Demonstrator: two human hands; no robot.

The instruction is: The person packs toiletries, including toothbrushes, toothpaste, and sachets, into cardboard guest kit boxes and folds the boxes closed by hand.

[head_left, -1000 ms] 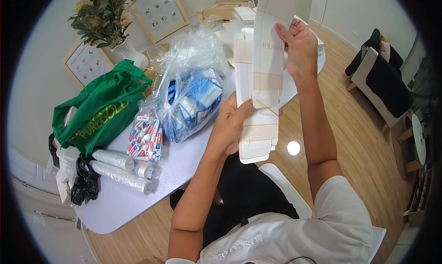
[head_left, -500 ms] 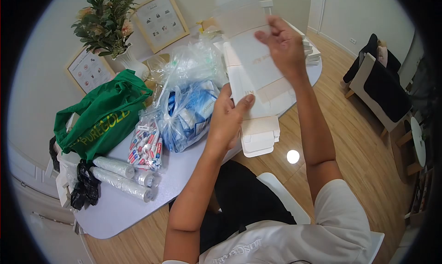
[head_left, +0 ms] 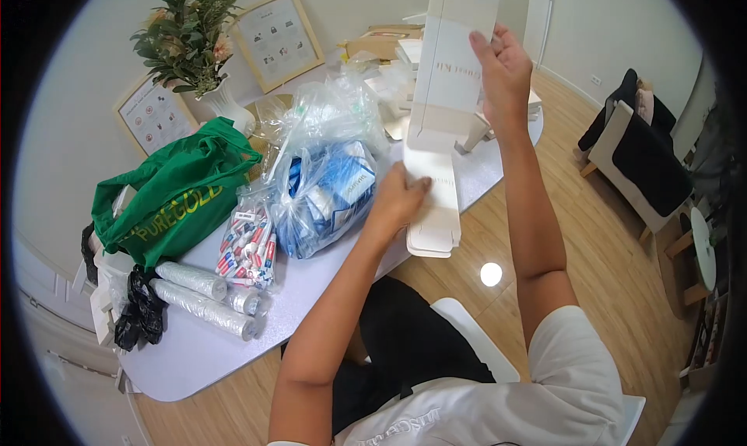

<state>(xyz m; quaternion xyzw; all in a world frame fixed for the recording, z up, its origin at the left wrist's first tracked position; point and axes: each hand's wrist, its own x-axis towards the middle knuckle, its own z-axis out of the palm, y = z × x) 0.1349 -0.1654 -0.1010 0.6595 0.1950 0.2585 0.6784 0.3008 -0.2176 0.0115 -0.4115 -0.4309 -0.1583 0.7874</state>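
Observation:
In my right hand (head_left: 506, 76) is a white and beige flat carton (head_left: 450, 96) with gold "Guest Kit" lettering, gripped at its right edge, thumb in front. It stretches up past the top of the view. My left hand (head_left: 401, 201) is closed on the left edge of flat cartons (head_left: 436, 220) of the same kind, which hang over the table's front edge. The upper carton's lower end meets or overlaps these; I cannot tell how many lie in the left hand.
On the white table (head_left: 198, 368) are a green bag (head_left: 167, 201), a clear bag of blue-and-white packets (head_left: 327, 197), a bag of small tubes (head_left: 247, 247), wrapped rolls (head_left: 202, 306) and a flower vase (head_left: 229, 107). White boxes (head_left: 533, 107) stand behind the cartons. A draped chair (head_left: 642, 146) is at right.
My right hand has moved slightly right and down, and its blurred, tilted carton now stands more upright. My left hand has shifted a little right and down with its cartons.

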